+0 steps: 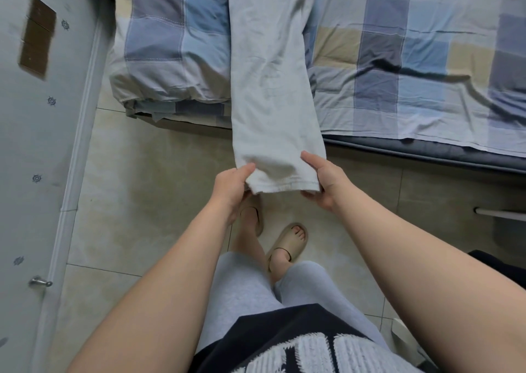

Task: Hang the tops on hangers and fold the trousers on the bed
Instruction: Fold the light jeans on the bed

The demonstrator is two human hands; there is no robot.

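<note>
At frame centre the left hand (pixel 232 186) and right hand (pixel 323 180) each close their grip on a hem corner of the pale trousers (pixel 270 74), which stretch up over the checked bed (pixel 398 59) to the top edge. The trouser fold looks barely started; next the hem likely needs carrying toward the waist, corners kept level.

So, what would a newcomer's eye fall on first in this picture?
First the pale trousers, stretched from the checked bed cover out over its edge, at centre. Just below, the left hand and right hand grip the hem end, above the tiled floor.
</note>
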